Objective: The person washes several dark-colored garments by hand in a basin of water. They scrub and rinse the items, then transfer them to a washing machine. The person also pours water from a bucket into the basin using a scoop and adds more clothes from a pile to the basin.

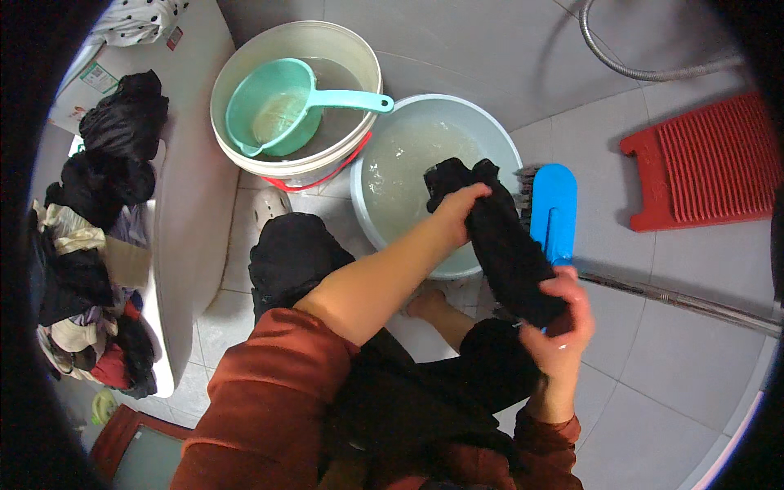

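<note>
Stretched between my hands is a folded black cloth garment (508,257), perhaps socks. My left hand (459,208) grips its upper end above a light blue plastic basin (441,101) of cloudy water. At the lower end, the fingers and thumb of my right hand (563,331) close around the cloth; this hand is slightly blurred. The garment hangs over the basin's right rim and towards my knees. Right of the basin, a blue scrub brush head (554,208) on a metal pole (667,298) lies close to my right hand.
A white bucket (294,33) of water with a green dipper (275,122) stands behind left. A red washboard (704,165) lies on the tiles at right, below a metal shower hose (661,75). Clothes (92,288) are heaped at left on a white surface (164,361).
</note>
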The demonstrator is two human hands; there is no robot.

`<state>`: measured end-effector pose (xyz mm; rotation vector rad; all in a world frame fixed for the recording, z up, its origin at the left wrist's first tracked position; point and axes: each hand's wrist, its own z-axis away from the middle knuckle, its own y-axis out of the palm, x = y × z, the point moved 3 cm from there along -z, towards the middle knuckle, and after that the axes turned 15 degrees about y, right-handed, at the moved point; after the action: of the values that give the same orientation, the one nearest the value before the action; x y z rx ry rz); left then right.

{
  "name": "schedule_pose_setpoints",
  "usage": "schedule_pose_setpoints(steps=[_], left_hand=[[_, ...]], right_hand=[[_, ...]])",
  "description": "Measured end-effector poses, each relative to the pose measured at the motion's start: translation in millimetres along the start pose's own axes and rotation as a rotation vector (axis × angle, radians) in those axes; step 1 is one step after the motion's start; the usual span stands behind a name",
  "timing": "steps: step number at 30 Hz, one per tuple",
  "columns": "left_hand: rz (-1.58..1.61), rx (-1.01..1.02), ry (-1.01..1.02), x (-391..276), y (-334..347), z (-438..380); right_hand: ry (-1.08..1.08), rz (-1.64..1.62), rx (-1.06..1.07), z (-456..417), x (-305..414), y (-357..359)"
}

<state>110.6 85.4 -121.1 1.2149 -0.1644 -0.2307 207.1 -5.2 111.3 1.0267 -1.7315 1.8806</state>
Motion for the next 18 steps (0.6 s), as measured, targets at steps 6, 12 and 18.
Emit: schedule_pose_setpoints(steps=[6,12,18], left_hand=[[-0.017,-0.109,-0.019,0.3,36.2,39.2],[-0.053,-0.256,-0.006,-6.9,35.7,79.9],[-0.045,0.061,-0.165,-31.9,87.6,121.1]], right_hand=[[0.256,-0.636,-0.287,-113.0,-120.1,5.4],[0.205,-0.535,-0.338,-81.0,-166.3,153.9],[0.083,-1.08,0.048,-114.3,-113.7,109.8]])
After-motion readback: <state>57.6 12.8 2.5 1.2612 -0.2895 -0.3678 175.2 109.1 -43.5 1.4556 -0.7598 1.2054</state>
